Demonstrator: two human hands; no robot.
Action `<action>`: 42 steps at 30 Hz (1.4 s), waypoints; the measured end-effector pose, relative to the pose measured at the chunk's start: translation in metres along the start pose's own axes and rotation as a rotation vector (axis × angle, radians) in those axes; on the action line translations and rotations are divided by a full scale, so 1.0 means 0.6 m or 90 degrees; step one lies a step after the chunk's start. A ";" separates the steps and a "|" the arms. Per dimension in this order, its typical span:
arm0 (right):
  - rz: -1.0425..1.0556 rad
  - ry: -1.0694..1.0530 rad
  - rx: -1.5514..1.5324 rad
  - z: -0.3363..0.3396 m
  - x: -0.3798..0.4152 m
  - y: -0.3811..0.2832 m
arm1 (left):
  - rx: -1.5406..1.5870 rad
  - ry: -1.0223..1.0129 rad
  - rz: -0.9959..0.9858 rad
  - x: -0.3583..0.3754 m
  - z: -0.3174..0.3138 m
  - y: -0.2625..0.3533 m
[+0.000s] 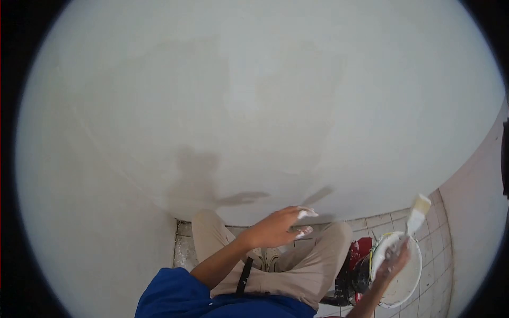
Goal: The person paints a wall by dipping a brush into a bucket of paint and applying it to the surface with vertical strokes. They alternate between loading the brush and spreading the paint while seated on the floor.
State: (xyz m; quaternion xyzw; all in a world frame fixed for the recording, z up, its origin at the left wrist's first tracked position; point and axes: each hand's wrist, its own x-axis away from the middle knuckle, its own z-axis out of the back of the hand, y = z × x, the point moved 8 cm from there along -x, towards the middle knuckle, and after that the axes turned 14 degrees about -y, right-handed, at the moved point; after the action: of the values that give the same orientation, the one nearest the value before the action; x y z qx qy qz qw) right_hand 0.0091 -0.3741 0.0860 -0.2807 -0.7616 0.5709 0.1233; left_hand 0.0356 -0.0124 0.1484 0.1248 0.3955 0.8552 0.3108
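My left hand (278, 227) is held over my lap, its fingers apart and holding nothing, with white paint on the fingertips. My right hand (394, 261) is closed round the handle of a paintbrush (418, 214), which points up with pale bristles and white paint on it. Below the right hand stands a round bucket (412, 289) with a white rim and whitish contents. In front of me rises a white wall (265, 132) with darker patches and shadows on it.
Left of the bucket are a red object (361, 248) and a dark container (361, 274), partly hidden. Splattered floor tiles (432, 254) lie around the bucket. Side walls stand at left and right. A dark object (505, 159) shows at the right edge.
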 end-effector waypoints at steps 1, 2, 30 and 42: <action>0.042 0.003 -0.077 -0.064 0.003 0.009 | 0.005 0.040 0.010 0.024 0.023 -0.004; 0.016 -0.115 -0.095 -0.140 0.000 0.017 | 0.011 0.079 0.018 0.047 0.044 -0.009; 0.138 -0.603 -0.177 -0.736 0.191 -0.155 | 0.045 0.362 0.157 0.269 0.132 -0.063; -0.016 -0.611 -0.258 -0.668 0.222 -0.044 | 0.061 0.368 0.188 0.284 0.130 -0.077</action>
State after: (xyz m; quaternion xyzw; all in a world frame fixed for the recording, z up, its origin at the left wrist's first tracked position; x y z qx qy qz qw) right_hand 0.0971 0.0176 0.2208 0.0038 -0.8308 0.4751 -0.2898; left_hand -0.0410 0.1646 0.1590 -0.0525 0.4845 0.8717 0.0523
